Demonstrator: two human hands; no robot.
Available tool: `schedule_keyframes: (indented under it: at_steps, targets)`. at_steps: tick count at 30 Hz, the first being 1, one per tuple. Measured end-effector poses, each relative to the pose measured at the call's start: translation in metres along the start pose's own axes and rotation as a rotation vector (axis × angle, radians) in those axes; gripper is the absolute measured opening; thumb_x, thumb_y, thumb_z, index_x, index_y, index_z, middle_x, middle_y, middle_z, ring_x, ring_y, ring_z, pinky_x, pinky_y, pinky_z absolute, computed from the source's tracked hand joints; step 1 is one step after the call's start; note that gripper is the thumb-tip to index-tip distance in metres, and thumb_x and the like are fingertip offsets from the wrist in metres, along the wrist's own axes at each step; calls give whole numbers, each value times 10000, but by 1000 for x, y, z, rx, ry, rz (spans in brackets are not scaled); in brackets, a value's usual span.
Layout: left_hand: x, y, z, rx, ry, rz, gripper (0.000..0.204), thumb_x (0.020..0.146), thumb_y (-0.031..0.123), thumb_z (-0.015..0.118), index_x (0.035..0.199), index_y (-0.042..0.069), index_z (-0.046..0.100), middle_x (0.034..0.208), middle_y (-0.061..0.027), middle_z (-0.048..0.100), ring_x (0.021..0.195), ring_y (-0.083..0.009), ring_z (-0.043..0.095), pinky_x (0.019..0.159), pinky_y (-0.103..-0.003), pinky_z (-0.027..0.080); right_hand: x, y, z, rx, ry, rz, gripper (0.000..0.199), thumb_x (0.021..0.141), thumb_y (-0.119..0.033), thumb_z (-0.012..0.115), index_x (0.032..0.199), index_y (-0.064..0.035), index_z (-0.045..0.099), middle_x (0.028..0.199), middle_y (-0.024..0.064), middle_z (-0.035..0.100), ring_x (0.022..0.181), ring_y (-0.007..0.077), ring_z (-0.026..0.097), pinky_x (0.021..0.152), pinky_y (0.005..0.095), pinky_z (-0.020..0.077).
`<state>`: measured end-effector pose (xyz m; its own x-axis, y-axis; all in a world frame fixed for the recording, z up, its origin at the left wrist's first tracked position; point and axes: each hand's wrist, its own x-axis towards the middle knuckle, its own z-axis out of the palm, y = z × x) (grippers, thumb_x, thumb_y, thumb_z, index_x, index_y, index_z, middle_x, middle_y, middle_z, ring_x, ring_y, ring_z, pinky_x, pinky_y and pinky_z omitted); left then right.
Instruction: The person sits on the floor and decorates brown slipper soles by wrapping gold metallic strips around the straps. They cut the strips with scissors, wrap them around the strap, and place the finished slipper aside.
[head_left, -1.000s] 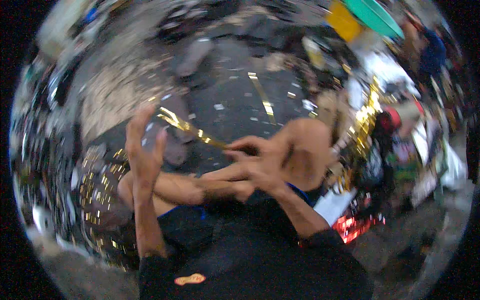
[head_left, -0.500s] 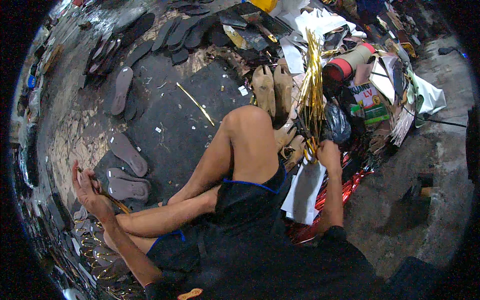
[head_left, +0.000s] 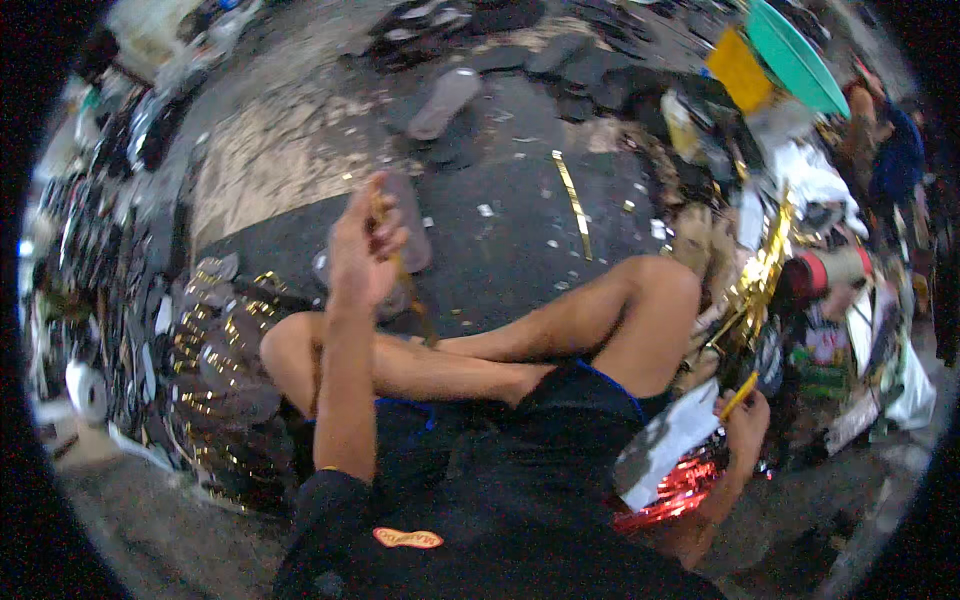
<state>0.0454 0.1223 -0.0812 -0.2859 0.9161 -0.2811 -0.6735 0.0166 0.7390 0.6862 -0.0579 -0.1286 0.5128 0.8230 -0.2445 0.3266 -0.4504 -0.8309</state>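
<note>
Two hands busy — left hand [head_left: 362, 250] pinches thin gold foil strip [head_left: 400, 280], right hand [head_left: 745, 425] grips short gold strip piece [head_left: 738, 396]; foil could tear if pulled hard.

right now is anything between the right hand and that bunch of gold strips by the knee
Nothing visible blocks it. The right hand, already pinching one gold strip, sits just below the gold strips, with only open space between. The raised knee is off to the side.

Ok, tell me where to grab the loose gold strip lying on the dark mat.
Pinch the gold strip at its near end, coming from above. It lies flat and alone on the mat, thin and narrow, running away from the knee, so that end looks closest.
</note>
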Motion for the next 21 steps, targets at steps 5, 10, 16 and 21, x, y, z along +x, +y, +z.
schedule_keyframes:
  at_steps: [5,10,16,21]
  targets:
    - [7,5,-21,-262,-63,-49,366,1075,273,653,1357,40,638,1026,-42,644,687,-72,469,556,-220,372,-30,-112,53,530,-113,-126,399,961,-27,753,1325,-28,590,979,-8,631,857,128,620,763,281,532]
    - [5,-14,-10,-225,-74,-138,361,1099,307,616,1368,67,629,1171,-70,695,756,-84,558,616,-237,446,-52,-194,144,290,-355,-379,446,955,-15,763,1370,-39,599,1086,0,654,920,98,618,803,244,530]
    - [0,-30,-4,-163,-347,-178,503,1102,422,577,1455,66,550,1281,-174,697,1106,-257,720,981,-461,610,-93,-185,270,504,-897,-157,469,1036,-317,685,1384,-22,578,1152,36,673,960,119,658,809,245,549]
    - [2,-38,-3,-75,-370,-177,585,1060,412,654,1508,60,521,1261,-155,713,1097,-222,720,947,-375,608,-89,-175,314,502,-1464,286,595,1063,-506,621,1386,-11,559,1201,75,686,991,140,686,832,276,574]
